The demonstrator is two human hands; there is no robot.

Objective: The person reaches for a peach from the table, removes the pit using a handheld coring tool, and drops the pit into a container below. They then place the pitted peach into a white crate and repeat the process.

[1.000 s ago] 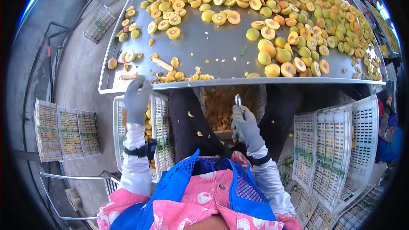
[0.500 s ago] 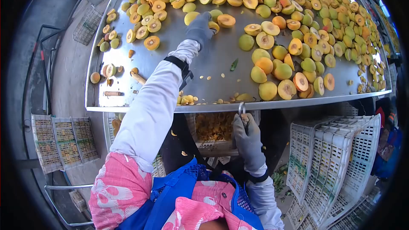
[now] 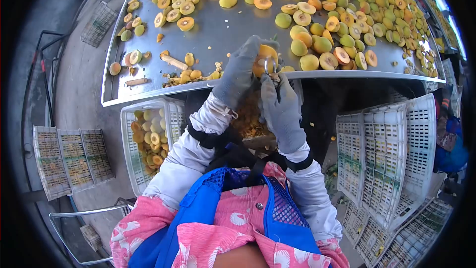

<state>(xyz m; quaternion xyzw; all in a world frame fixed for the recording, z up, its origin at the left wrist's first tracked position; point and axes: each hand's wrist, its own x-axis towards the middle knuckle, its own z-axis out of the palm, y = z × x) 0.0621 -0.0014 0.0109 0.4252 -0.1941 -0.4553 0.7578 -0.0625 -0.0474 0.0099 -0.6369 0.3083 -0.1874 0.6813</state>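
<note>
Close in front of me, at the table's near edge, my gloved left hand [image 3: 237, 75] is wrapped round a yellow-orange peach half [image 3: 259, 63]. My gloved right hand [image 3: 282, 111] grips a pitting tool with a metal loop [image 3: 269, 64], its handle mostly hidden by the fingers. The loop is right at the cut face of the peach half. Beyond both hands, a metal table [image 3: 208, 30] carries halved peaches [image 3: 342, 55], many showing their cut faces.
Wooden-handled tools [image 3: 173, 60] and fruit scraps lie at the table's left. A white crate [image 3: 174, 121] of peach halves stands below, beside a scrap container [image 3: 248, 125]. Plastic crates [image 3: 382, 159] are stacked at right; another crate [image 3: 74, 161] is at far left. A metal frame [image 3: 89, 212] stands lower left.
My left hand has come back from the fruit on the table with a peach half. The right hand has risen with the loop tool to meet it. The view has shifted.
</note>
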